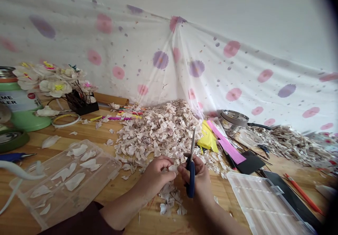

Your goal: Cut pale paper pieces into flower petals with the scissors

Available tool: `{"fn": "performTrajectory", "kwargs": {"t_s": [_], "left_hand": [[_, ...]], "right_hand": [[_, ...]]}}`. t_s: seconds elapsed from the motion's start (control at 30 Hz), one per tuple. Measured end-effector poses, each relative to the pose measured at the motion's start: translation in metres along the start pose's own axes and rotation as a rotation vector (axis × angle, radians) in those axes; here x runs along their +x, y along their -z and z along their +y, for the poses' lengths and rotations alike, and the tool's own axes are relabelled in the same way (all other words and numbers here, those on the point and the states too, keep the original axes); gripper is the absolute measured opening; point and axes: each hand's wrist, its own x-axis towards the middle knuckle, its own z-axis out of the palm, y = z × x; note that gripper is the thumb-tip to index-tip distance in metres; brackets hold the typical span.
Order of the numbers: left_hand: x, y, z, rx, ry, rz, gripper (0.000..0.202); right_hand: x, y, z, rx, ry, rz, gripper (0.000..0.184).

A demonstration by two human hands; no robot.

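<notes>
Between thumb and fingers, my left hand pinches a small pale petal-like flake at the middle of the table. My right hand is closed around the blue handles of a pair of scissors, whose blades point up and away from me. Its thumb and fingertip are close to the flake; whether they touch it is unclear. Just beyond both hands rises a large heap of pale, papery flakes. Beneath them a few cut scraps lie on the wood.
A clear plastic lid with several separate petals lies at left, a compartment box at right. Farther left are flowers in a black pot and a green container. Metal bowls and pink paper stand right of the heap.
</notes>
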Motion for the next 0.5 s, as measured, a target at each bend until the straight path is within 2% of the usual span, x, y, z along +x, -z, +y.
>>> {"fn": "performTrajectory", "kwargs": {"t_s": [0.27,0.4,0.5], "left_hand": [[0.0003,0.0012,-0.0047,0.013,0.034,0.026,0.009],[0.0035,-0.0017,-0.0066,0.032,-0.028,0.038,0.010],[0.0044,-0.0028,-0.0082,0.043,-0.067,0.087,0.004]], "right_hand": [[-0.0017,-0.0013,-0.0037,-0.025,0.004,0.017,0.052],[-0.0024,-0.0032,-0.0088,-0.052,-0.014,0.034,0.053],[-0.0043,-0.0037,-0.0088,-0.076,0.006,0.058,0.054]]}}
